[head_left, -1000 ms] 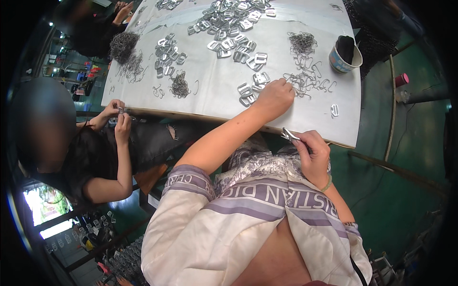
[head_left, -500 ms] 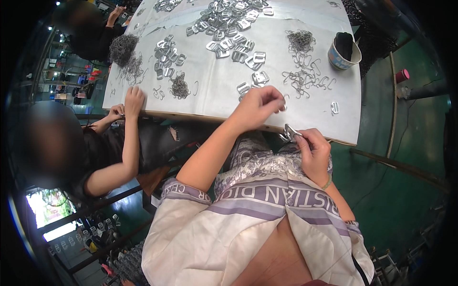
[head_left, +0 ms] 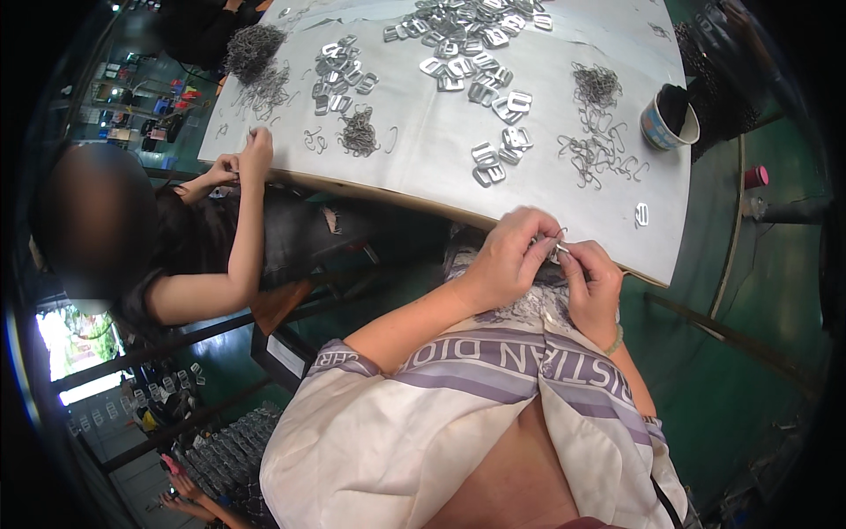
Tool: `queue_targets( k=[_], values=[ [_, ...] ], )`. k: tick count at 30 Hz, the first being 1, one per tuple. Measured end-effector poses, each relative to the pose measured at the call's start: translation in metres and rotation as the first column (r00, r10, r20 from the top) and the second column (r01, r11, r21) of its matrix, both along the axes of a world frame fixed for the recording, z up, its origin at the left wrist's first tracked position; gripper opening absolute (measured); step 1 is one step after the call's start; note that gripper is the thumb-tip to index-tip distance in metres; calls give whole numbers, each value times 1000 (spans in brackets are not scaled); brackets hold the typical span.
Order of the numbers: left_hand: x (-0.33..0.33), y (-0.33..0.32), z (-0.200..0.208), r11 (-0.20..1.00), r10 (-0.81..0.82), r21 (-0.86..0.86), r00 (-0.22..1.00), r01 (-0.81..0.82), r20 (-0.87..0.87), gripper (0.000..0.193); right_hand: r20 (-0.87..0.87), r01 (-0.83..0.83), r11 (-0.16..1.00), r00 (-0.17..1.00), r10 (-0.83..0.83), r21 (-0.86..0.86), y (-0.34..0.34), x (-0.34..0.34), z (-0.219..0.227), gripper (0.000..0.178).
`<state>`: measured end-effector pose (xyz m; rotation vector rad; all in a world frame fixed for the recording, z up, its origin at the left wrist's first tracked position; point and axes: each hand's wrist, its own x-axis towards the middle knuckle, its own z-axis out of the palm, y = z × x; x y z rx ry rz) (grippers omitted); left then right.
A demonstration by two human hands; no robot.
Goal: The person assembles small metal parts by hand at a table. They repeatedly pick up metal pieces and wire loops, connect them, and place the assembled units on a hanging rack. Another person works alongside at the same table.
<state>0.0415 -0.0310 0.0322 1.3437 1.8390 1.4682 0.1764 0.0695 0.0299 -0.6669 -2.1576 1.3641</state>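
Left hand (head_left: 511, 260) and right hand (head_left: 595, 282) meet right of the frame's centre, fingertips pinched close: the left on a thin wire hook (head_left: 563, 234), the right on a silver slide buckle (head_left: 559, 250), mostly hidden by fingers. Just beyond, on the white counter (head_left: 423, 176), lie loose buckles (head_left: 487, 166), with tangled hooks (head_left: 595, 157) and a paper cup (head_left: 667, 130) toward the upper right.

The left hand (head_left: 509, 263) and right hand (head_left: 597, 282) pinch just beside each other.
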Motion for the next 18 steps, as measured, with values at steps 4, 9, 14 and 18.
queue_targets(
  k=[4, 9, 14, 18],
  values=[
    [-2, -11, 4, 1000, 27, -1, 1000, -27, 6, 10, -60, -5, 997, 998, 9, 73, 30, -10, -14, 11],
    [-8, -19, 12, 1000, 13, -22, 998, -14, -60, 10, 16, -6, 818, 1000, -4, 575, 59, -85, -34, 29],
    [-7, -23, 12, 1000, 16, 4, 996, -15, -87, 9, 366, -290, 712, 929, 50, 640, 71, -148, -42, 37],
    [-6, -26, 6, 999, 45, -17, 996, -47, -73, 9, 466, -295, 886, 878, 105, 357, 84, -158, -31, 29]
  ],
)
